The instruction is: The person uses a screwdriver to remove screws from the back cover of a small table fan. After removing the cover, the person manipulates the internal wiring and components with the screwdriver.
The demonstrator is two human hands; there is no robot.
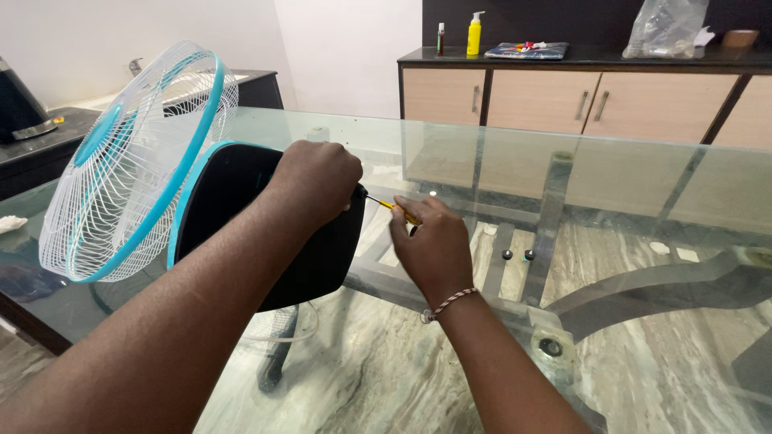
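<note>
My left hand point(315, 181) covers top edge of black fan housing point(273, 233), so can't see what fingers press there. Screwdriver point(394, 209): only short yellow stretch shows; handle buried in my right hand point(430, 245), tip hidden at housing edge. Fan base lost behind my left forearm. Dark appliance point(20, 104) cut by left frame edge. Plastic bag point(663, 28) on sideboard cut by top edge, contents unreadable. Small items on blue tray point(527, 50) too small to tell.

White-and-teal fan grille point(133, 161), black fan housing point(273, 233), yellow screwdriver point(400, 211), red-and-white braided wristband point(449, 305)
</note>
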